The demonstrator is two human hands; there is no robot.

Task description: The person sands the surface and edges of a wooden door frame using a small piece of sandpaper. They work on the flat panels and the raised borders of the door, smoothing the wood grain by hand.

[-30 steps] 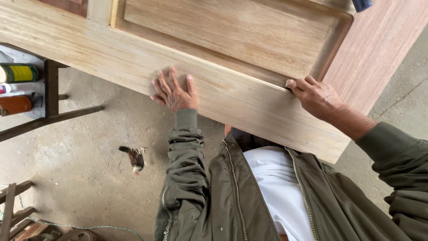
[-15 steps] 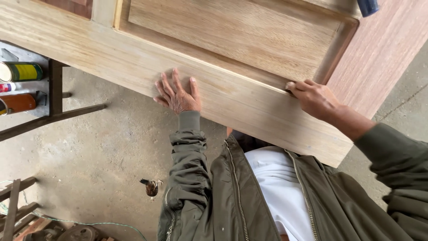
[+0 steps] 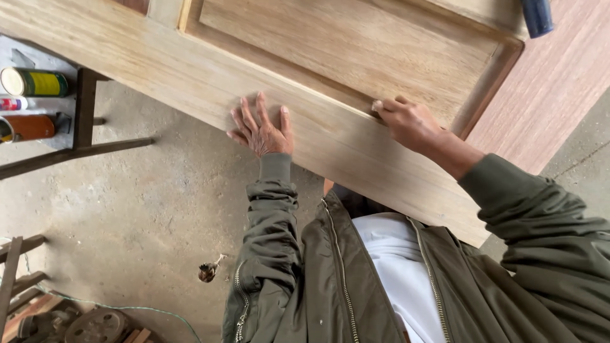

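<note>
A: What is the left hand [image 3: 264, 130] doing?

B: It is lying flat on the door [image 3: 356, 146], palm down, fingers spread. Its grip is fully open and is holding nothing; it is only pressing on the pale wooden rail.

A: And the right hand [image 3: 410, 122]?

B: It is sitting to the right of the left one, a little further up the door, at the groove where the rail is meeting the raised panel [image 3: 356, 44]. The fingers are curled in tight, with the fingertips [image 3: 379, 105] pushing into that groove. Whether the grip is pinching something small is too hidden to tell.

A: Where is the door lying?

B: It is stretching slantwise under both hands, its near edge hanging over the person's jacket [image 3: 330, 286], just below the wrists. Right of the right hand, a reddish board [image 3: 553, 95] is showing beyond the door's end.

A: Anything else around?

B: Far left of the left hand, a yellow-green can [image 3: 32, 81] and an orange one [image 3: 25, 127] are lying on a grey bench [image 3: 32, 152]. Below the left sleeve, a small bird [image 3: 208, 272] is standing on the concrete floor [image 3: 140, 209]. A dark blue object [image 3: 537, 16] is poking in above the right hand, at the top edge.
</note>
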